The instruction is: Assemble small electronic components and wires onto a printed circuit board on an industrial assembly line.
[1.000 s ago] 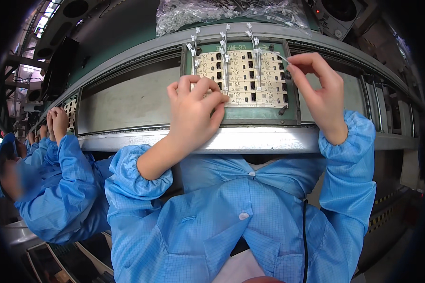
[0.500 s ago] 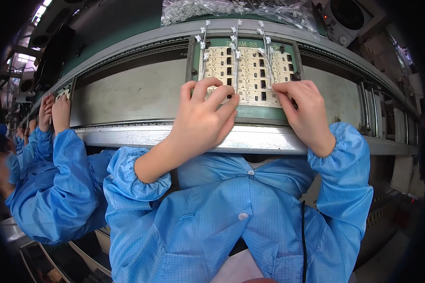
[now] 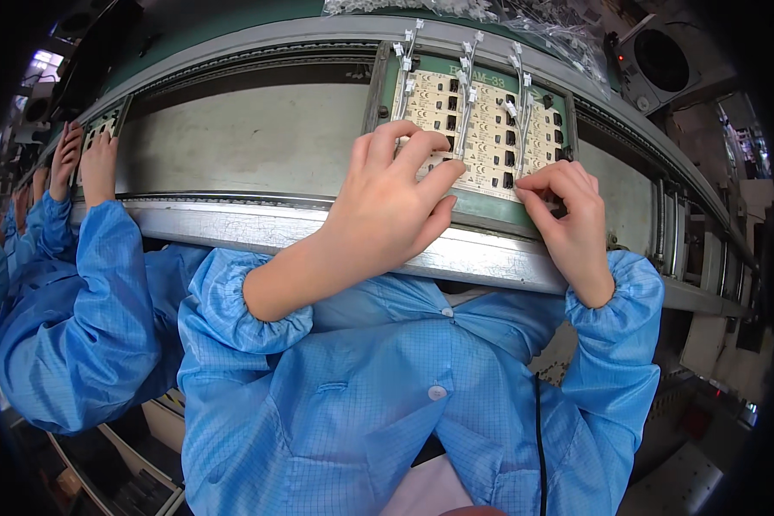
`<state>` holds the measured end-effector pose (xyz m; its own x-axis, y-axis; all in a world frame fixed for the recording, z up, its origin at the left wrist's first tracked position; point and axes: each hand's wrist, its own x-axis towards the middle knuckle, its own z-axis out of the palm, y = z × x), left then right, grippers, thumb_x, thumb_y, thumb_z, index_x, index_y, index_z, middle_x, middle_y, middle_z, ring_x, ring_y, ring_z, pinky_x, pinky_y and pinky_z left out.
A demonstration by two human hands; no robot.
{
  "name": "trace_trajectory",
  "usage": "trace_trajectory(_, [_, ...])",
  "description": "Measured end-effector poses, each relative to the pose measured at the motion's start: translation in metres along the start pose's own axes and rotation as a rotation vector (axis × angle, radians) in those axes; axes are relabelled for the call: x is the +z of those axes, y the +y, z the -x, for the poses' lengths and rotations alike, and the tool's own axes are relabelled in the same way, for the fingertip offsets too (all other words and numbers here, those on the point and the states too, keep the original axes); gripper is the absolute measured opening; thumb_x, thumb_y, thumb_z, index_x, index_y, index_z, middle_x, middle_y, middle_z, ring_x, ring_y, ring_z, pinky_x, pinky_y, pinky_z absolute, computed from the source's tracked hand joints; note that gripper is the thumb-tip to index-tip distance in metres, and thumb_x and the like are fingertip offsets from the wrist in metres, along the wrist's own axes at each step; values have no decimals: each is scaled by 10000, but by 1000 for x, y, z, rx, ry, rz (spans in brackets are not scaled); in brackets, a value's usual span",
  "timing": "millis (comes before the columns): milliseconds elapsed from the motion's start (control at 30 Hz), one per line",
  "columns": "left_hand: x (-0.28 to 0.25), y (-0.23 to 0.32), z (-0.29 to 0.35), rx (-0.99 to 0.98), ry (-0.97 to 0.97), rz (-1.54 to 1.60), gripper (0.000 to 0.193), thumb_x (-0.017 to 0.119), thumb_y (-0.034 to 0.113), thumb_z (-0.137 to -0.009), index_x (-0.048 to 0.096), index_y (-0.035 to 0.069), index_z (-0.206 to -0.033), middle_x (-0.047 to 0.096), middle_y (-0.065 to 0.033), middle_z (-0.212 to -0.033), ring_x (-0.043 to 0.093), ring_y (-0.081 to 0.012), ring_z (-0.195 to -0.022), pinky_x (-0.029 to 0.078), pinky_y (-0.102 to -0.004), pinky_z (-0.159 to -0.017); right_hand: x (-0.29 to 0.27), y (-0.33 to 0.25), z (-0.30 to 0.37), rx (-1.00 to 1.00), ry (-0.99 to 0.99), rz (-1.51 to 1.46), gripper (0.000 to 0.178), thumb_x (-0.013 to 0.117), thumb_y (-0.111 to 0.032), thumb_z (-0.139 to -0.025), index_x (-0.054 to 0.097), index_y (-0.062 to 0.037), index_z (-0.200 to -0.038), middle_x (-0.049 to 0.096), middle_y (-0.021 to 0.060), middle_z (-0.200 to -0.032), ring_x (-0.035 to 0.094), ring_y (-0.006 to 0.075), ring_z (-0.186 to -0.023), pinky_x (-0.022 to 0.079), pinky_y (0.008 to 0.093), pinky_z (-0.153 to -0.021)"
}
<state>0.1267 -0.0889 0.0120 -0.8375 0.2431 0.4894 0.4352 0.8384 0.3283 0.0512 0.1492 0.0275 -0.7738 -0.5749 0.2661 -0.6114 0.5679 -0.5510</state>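
A panel of cream circuit boards [image 3: 490,176] with rows of black parts sits in a green fixture [image 3: 490,206] in front of me. Three bundles of thin wire leads with white plugs lie across it, their tops beyond the far edge. My left hand [image 3: 396,193] rests over the panel's near left part, fingers spread and bent, its index fingertip at the lower end of the middle wire lead [image 3: 466,107]. At the near right, the thumb and index finger of my right hand [image 3: 568,215] pinch the lower end of the right-hand wire lead [image 3: 522,129].
The fixture sits on a conveyor with a metal front rail [image 3: 267,225]. Beyond it lies a clear bag [image 3: 559,39] of white-plugged leads. A round black device [image 3: 662,60] stands at the far right. At the left, a co-worker's hands [image 3: 99,163] touch another board.
The whole view has shifted, so the panel appears farther right. My right fingertips are slightly nearer the panel's front edge. The left hand keeps roughly its place on the panel.
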Motion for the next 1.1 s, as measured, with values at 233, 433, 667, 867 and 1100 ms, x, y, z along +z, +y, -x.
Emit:
trace_trajectory(233, [-2,-2,-2,-10,20,54,365,722,71,-748,685,107,-1110,606,-72,-1191,490,-345,-1171,416,-463,-985,-6,4,8,-254,-7,191,236,662,26,-820,714,-55,-1035,600,63,-948,557,266,-918,398,352,-854])
trace_trajectory(433, [-8,-4,-14,6,90,191,312,680,84,-827,654,101,-1137,593,-86,-1208,497,-296,-1171,406,-426,-984,-20,49,-39,-399,-31,59,408,530,111,-795,666,-46,-1145,546,143,-1099,545,345,-1071,455,406,-959])
trace_trajectory(667, [18,-36,-82,-653,673,1802,344,592,225,-951,523,43,-1233,571,-88,-1237,548,-208,-1097,438,-391,-994,21,120,-138,-472,153,159,367,518,71,-888,666,-76,-1189,585,168,-1267,537,361,-1226,448,416,-1028])
trace_trajectory(867, [78,-17,-128,-96,168,-427,377,765,373,-781,697,106,-1038,664,-66,-1047,564,-278,-1054,389,-465,-919,10,113,-119,-357,104,199,280,595,-14,-852,711,-108,-1089,632,97,-1175,568,334,-1131,456,463,-968])
trace_trajectory(1100, [104,-18,-148,-154,100,-444,370,761,380,-784,716,118,-1041,670,-60,-1055,562,-282,-1058,363,-466,-897,7,131,-133,-527,121,153,250,579,36,-817,662,-31,-1043,661,130,-1095,597,357,-1071,498,440,-895])
